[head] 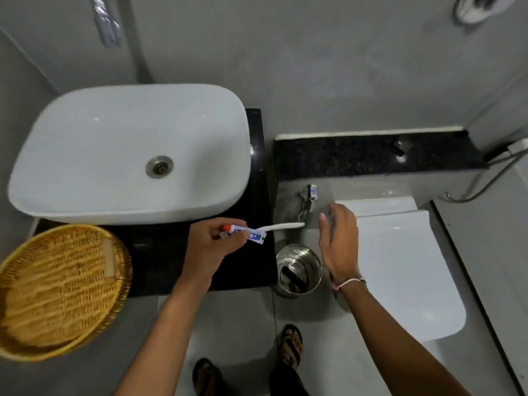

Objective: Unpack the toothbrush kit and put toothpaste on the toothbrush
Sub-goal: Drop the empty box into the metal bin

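My left hand (211,247) is closed over the black counter, just in front of the sink. It grips a small white and blue toothpaste tube (253,234) with a red cap, together with a white toothbrush (284,226). The toothbrush sticks out to the right, past the counter edge. My right hand (340,241) hovers to the right of the toothbrush tip, above a steel bin, with its fingers loosely spread. A faint clear shape at its fingertips is too blurred to identify.
A white basin (128,150) sits on the black counter (251,270). A woven yellow basket (57,290) rests at the counter's left front. The steel bin (298,270) stands on the floor beside a white toilet lid (405,267). A chrome tap (308,195) juts from the wall.
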Tool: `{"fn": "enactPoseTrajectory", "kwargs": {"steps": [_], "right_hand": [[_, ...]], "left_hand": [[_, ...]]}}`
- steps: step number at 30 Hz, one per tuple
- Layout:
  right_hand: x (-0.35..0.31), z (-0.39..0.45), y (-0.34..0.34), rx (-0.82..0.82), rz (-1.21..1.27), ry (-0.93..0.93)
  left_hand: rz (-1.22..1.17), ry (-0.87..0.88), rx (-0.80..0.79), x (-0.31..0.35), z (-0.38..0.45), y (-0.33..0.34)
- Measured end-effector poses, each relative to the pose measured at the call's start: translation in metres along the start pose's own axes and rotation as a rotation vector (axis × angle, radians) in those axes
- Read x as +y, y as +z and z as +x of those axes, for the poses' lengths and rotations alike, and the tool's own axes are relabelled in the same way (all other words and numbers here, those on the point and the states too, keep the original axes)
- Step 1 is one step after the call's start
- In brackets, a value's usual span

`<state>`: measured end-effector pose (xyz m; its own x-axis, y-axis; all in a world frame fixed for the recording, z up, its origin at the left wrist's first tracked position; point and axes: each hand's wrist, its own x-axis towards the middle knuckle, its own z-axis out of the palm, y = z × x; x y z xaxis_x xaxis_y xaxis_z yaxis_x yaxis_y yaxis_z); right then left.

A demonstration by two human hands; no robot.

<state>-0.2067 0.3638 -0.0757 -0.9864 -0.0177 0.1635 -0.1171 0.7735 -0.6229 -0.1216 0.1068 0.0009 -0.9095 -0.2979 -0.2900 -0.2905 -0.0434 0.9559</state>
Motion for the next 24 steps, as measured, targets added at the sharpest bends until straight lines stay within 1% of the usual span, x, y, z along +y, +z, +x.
{"fn": "enactPoseTrajectory", "kwargs": {"steps": [1, 2, 5, 7, 9, 13, 15, 18, 19, 21, 24], "right_hand": [[-0.023, -0.003, -0.010, 0.015, 0.022, -0.103], [-0.045, -0.008, -0.017, -0.008, 0.021, -0.206], [-0.104, -0.027, -0.029, -0.169, -0.064, -0.459], [-0.132, -0.037, -0.032, -0.280, -0.093, -0.571], [-0.154, -0.046, -0.034, -0.369, -0.117, -0.622], [-0.189, -0.057, -0.025, -0.461, -0.168, -0.590], [-0.205, -0.062, -0.017, -0.484, -0.169, -0.548], [-0.223, -0.069, -0.007, -0.482, -0.165, -0.447], [-0.228, -0.070, -0.004, -0.473, -0.130, -0.404], [-0.236, -0.073, 0.005, -0.457, 0.024, -0.307], [-0.250, -0.078, 0.019, -0.478, 0.267, -0.170]], "left_hand": [[0.040, 0.015, -0.028, 0.008, -0.002, -0.009], [0.082, 0.024, -0.055, 0.014, -0.002, -0.017], [0.181, 0.078, -0.142, 0.032, -0.005, -0.042], [0.224, 0.113, -0.196, 0.042, -0.009, -0.058], [0.251, 0.138, -0.229, 0.049, -0.014, -0.075], [0.231, 0.134, -0.252, 0.053, -0.023, -0.110], [0.219, 0.138, -0.217, 0.053, -0.027, -0.127], [0.096, 0.091, -0.121, 0.053, -0.034, -0.151], [0.065, 0.084, -0.075, 0.054, -0.037, -0.160], [0.035, 0.103, 0.023, 0.054, -0.046, -0.184], [0.006, 0.120, 0.094, 0.049, -0.063, -0.221]]}}
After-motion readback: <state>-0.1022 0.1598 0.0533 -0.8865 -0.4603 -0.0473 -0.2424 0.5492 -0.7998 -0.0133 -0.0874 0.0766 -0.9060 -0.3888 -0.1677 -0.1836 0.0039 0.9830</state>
